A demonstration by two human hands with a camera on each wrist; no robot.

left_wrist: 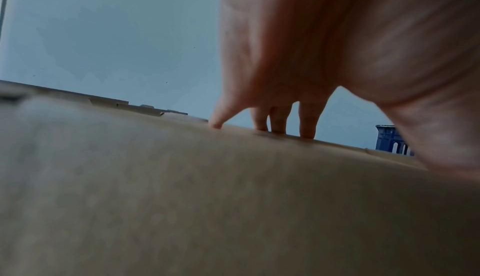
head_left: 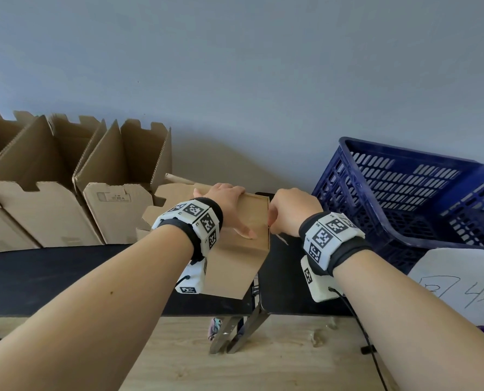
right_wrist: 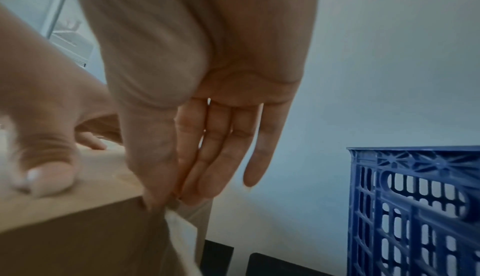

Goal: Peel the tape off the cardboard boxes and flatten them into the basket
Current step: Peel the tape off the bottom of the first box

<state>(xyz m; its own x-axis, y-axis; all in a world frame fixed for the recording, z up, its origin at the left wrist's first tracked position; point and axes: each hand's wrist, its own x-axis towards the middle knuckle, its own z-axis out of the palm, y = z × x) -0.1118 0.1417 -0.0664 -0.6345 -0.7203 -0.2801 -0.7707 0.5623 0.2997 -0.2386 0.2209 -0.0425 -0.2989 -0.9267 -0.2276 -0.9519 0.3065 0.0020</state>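
A closed cardboard box (head_left: 235, 249) stands on the black table (head_left: 65, 277) in front of me. My left hand (head_left: 229, 204) lies on the box's top, its thumb pressed flat and its fingers (left_wrist: 306, 128) hooked over the far edge. My right hand (head_left: 271, 225) is at the box's right edge, where thumb and forefinger pinch a strip of clear tape (right_wrist: 182, 231) that hangs off the corner. Its other fingers (right_wrist: 233, 147) stay straight. The blue plastic basket (head_left: 404, 193) stands just right of the box, tilted.
Several open cardboard boxes (head_left: 116, 176) line the wall on the left. A white sheet with handwriting (head_left: 461, 283) hangs on the basket's front. Metal table legs (head_left: 235, 331) and a wooden floor (head_left: 263, 362) lie below the table's near edge.
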